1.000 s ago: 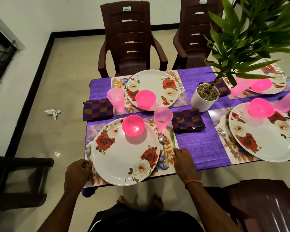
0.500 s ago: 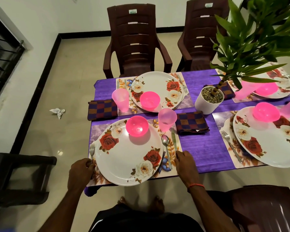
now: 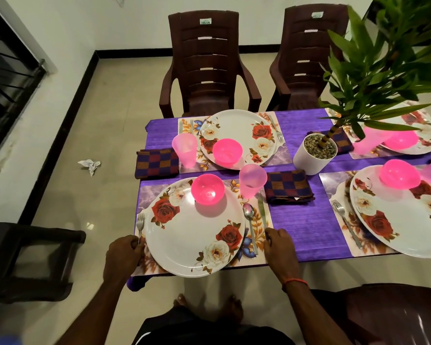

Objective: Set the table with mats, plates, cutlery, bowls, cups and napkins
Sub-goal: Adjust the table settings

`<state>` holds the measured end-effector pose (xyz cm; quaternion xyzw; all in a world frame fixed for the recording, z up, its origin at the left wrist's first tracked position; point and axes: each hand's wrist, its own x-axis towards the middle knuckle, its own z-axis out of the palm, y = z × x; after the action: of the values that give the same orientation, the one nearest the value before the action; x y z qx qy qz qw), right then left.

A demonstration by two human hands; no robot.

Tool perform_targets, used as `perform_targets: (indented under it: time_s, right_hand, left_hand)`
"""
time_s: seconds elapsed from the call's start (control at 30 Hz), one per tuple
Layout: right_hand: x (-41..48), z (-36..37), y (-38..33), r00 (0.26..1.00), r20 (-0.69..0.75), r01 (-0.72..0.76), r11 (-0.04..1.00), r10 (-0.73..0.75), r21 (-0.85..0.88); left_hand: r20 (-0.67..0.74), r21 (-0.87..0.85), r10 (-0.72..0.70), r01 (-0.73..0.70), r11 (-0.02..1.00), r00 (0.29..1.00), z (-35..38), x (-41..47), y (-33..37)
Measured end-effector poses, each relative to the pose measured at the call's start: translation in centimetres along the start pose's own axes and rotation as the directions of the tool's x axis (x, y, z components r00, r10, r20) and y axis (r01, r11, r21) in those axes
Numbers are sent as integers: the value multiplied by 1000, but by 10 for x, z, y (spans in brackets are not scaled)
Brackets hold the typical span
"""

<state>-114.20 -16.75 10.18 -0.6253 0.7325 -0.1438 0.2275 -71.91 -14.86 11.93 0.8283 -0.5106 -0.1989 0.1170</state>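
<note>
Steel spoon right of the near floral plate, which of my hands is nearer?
Right. The right hand sits beside the handle of the steel spoon; the left hand is across the floral plate, by the steel fork.

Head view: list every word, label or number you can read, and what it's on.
"DELUX": green-and-white sticker at the top of the left-hand chair in the picture.
Second sticker, on top of the right-hand chair: too blurred to read.
No other lettering shows.

Bare purple cloth (image 3: 306, 227) strip between near mat (image 3: 149, 195) and right mat (image 3: 334, 180) passable; napkin (image 3: 288, 186), plant pot (image 3: 309, 161) block far end
</note>
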Motion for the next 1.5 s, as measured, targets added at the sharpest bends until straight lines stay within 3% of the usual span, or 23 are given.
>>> perform_targets:
  time_s: [0.37, 0.53, 0.83, 1.07, 1.2, 1.5]
  right_hand:
    - [-8, -5, -4, 1000, -18, 24, 999, -25, -41]
    - [-13, -9, -18, 980, -103, 162, 982, -172, -101]
    - [5, -4, -77, 959, -139, 240, 969, -245, -55]
    - [3, -5, -111, 977, -148, 147, 987, -155, -64]
    - [-17, 4, -126, 971, -232, 49, 998, -54, -26]
    - [-79, 27, -154, 908, -381, -204, 978, 174, -41]
  left_hand:
    - [-2, -9, 16, -16, 1000, 1000, 2, -1, -1]
    - [-11, -79, 18, -19, 997, 1000, -2, -3, -3]
    - [-13, -66, 306, -306, 950, 952, -35, -2, 6]
    - [30, -98, 505, -500, 860, 863, -48, 36, 23]
    - [60, -81, 695, -691, 719, 716, -42, 59, 25]
    - [181, -212, 848, -822, 528, 498, -34, 88, 32]
